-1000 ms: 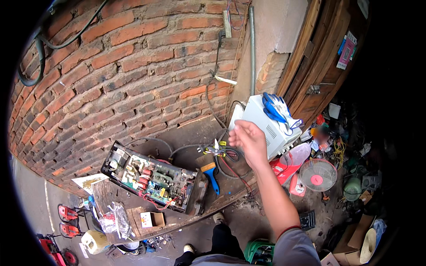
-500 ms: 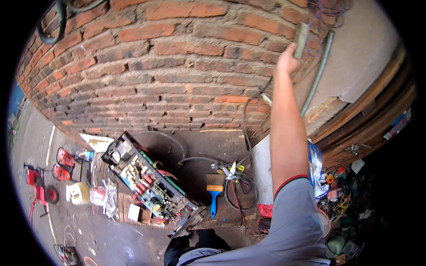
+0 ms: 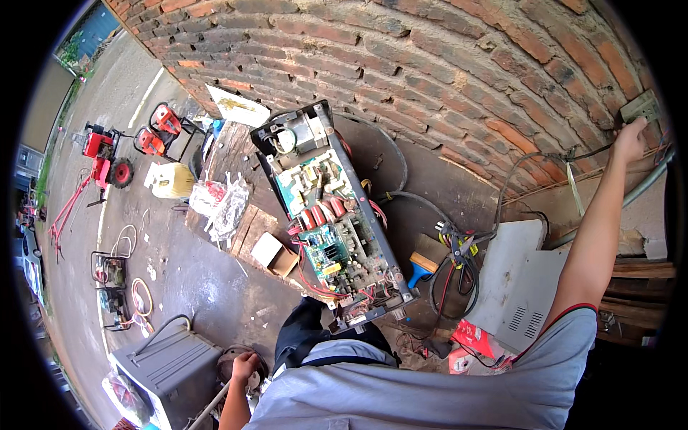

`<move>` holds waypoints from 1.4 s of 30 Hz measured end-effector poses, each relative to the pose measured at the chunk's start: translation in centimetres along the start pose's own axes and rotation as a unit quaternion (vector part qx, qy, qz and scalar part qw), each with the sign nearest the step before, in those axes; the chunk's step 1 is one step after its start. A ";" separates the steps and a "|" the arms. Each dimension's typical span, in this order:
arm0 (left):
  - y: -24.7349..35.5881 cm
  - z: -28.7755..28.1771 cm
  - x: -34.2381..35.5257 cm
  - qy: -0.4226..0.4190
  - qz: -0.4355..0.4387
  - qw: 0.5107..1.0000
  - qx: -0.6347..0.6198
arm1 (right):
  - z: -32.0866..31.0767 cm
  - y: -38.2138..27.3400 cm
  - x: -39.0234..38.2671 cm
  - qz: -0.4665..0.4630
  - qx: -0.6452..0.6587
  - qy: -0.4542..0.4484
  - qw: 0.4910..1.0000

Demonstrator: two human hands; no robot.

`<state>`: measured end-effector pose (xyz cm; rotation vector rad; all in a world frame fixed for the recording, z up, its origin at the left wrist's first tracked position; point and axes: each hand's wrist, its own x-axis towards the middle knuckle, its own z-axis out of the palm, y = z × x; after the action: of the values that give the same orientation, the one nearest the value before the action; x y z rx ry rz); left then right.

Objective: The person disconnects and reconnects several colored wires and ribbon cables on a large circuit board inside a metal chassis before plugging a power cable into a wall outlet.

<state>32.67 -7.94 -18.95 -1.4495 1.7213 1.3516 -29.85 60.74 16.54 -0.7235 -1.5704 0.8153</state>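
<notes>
My right hand (image 3: 629, 141) is stretched out to the far right, its fingers closed at the lower edge of a grey power socket block (image 3: 640, 107) by the brick wall. A black cable (image 3: 584, 155) runs leftward from beside that hand. Low on the left, my left hand (image 3: 246, 365) is closed next to a dark round object (image 3: 228, 364); anything inside the fingers is hidden. In front of me lies an opened machine chassis (image 3: 358, 208) with bare circuit boards, red-sleeved parts and wires.
A blue-handled brush (image 3: 421, 268), pliers (image 3: 459, 252) and coiled cables (image 3: 438, 304) lie right of the chassis. A grey metal cover panel (image 3: 502, 272) is farther right. At left are a small open box (image 3: 271, 252), plastic bags (image 3: 228, 208), a yellowish jerrycan (image 3: 170, 180) and a grey cabinet (image 3: 168, 362).
My view has swung left, so the chassis and right hand sit farther right. My left hand has come into view. The right hand stays at the socket block.
</notes>
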 end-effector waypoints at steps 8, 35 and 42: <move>0.5 0.0 0.5 0.002 0.000 0.999 0.037 | 2.8 7.5 7.9 -0.160 -0.164 -0.002 0.973; -3.1 2.4 4.8 -0.070 -0.001 0.997 -0.026 | -18.1 0.9 -18.7 0.133 0.413 -0.272 0.859; -1.7 0.6 9.1 -0.125 0.008 0.992 0.028 | -30.6 8.6 -34.3 0.428 0.338 -0.211 0.811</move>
<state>31.41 -11.11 -27.56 -1.1832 1.5976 1.4151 5.42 41.00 -6.90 -0.7234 -1.1141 2.2002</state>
